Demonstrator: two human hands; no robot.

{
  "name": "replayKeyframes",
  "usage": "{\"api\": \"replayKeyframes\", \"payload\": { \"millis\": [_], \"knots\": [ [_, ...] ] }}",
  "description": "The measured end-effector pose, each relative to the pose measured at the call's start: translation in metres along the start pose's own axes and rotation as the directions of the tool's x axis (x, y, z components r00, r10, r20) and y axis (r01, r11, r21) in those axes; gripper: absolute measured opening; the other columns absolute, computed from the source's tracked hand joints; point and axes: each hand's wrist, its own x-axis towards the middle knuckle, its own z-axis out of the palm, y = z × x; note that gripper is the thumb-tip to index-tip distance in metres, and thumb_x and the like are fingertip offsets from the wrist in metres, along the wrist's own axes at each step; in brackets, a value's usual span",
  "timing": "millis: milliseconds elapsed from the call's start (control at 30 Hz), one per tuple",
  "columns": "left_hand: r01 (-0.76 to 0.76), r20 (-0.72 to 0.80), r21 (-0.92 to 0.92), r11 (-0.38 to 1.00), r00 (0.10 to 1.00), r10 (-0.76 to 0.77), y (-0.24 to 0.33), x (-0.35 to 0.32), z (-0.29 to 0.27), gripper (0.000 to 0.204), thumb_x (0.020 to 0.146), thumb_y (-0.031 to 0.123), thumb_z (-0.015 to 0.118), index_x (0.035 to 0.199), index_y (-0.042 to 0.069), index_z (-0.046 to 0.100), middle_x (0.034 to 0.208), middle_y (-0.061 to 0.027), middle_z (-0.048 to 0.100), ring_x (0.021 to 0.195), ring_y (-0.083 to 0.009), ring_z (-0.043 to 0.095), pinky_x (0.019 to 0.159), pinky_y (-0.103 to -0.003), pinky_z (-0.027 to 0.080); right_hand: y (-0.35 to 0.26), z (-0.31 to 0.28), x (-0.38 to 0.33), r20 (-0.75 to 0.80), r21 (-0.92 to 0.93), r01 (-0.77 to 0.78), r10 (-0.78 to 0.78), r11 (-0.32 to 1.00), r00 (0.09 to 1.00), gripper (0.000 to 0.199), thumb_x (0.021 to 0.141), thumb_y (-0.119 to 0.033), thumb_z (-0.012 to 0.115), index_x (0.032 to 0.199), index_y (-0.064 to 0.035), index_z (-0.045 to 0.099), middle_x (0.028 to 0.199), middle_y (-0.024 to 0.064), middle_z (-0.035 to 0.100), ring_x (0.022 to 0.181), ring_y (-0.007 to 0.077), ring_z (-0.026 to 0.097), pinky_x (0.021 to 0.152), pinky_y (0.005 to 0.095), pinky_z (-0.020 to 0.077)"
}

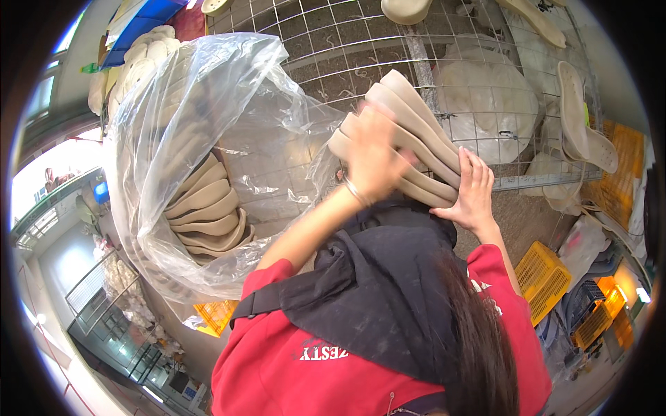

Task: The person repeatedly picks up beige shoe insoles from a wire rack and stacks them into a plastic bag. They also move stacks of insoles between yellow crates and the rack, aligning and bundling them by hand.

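A nested stack of beige shoe soles (431, 150) lies slanted in front of me, near the edge of a wire grid. My right hand (473, 187) is closed around its lower right end, with the thumb on the near side and the fingers over the far side. Across the stack's left part lies my left hand (374, 154), smeared by motion. Its thumb points right over the soles, but its finger grip is unclear. To the left stands a clear plastic bag (260, 76), wide at the mouth, with more beige soles (211, 208) packed in a row inside.
Wire grid (333, 45) stretches across the far side. Single soles (573, 104) rest at its right, and another sole (406, 10) lies at the far edge. A yellow crate (543, 281) stands low on the right. At the far left are pale stacked pieces (147, 52).
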Motion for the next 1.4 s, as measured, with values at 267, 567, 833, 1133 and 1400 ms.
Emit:
{"api": "replayKeyframes", "payload": {
  "millis": [267,567,833,1133,1400],
  "knots": [
    [0.437,-0.024,0.383,0.814,0.885,-0.464,-0.092,0.010,0.026,0.061,0.099,0.048,0.037,0.139,0.002,0.045,0.145,-0.0190,0.044,0.136,-0.0376,0.038,0.112,-0.064,0.016,-0.006,0.003,-0.004,-0.017,-0.034,-0.015,0.015,0.999,1.000,0.126,0.044,-0.039,0.089,0.149,-0.0118,0.024,0.132,0.0157,0.037,0.124,0.0343,0.037,0.105,0.0509,0.0276],
    [-0.083,0.263,0.043,0.996,0.962,0.069,0.027,-0.092,0.027,0.086,0.084,0.036,0.066,0.139,-0.019,0.029,0.151,-0.0381,0.016,0.143,-0.0530,0.010,0.118,-0.054,0.011,-0.010,0.005,-0.002,-0.058,-0.044,-0.036,0.033,0.998,0.998,0.128,0.043,-0.039,0.088,0.150,-0.0118,0.023,0.132,0.0160,0.037,0.123,0.0346,0.037,0.104,0.0509,0.0282],
    [-0.208,0.292,0.211,0.955,0.946,0.142,-0.026,-0.079,-0.008,0.071,0.089,0.036,0.058,0.149,0.008,0.033,0.156,-0.0089,0.030,0.146,-0.0214,0.025,0.116,-0.058,0.008,-0.012,0.005,-0.001,-0.040,-0.052,-0.027,0.025,0.998,0.999,0.127,0.044,-0.040,0.088,0.150,-0.0111,0.023,0.133,0.0162,0.038,0.124,0.0349,0.037,0.105,0.0511,0.0278],
    [-0.423,0.449,0.026,0.906,0.814,0.367,-0.038,-0.063,-0.017,0.066,0.083,0.034,0.066,0.141,0.010,0.046,0.150,-0.0072,0.042,0.141,-0.0220,0.035,0.117,-0.052,0.019,-0.012,0.006,-0.002,-0.041,-0.061,-0.020,0.018,0.998,0.999,0.127,0.044,-0.040,0.087,0.150,-0.0111,0.023,0.133,0.0168,0.036,0.124,0.0353,0.036,0.106,0.0513,0.0270],
    [-0.220,0.102,-0.112,0.969,0.967,0.232,-0.047,-0.055,-0.025,0.062,0.083,0.027,0.066,0.140,0.013,0.047,0.149,-0.0125,0.042,0.142,-0.0295,0.032,0.114,-0.060,0.017,-0.009,0.008,-0.004,-0.044,-0.048,-0.014,0.012,0.999,0.999,0.128,0.044,-0.042,0.087,0.150,-0.0104,0.023,0.134,0.0174,0.036,0.124,0.0358,0.036,0.106,0.0515,0.0263]
  ]
}}
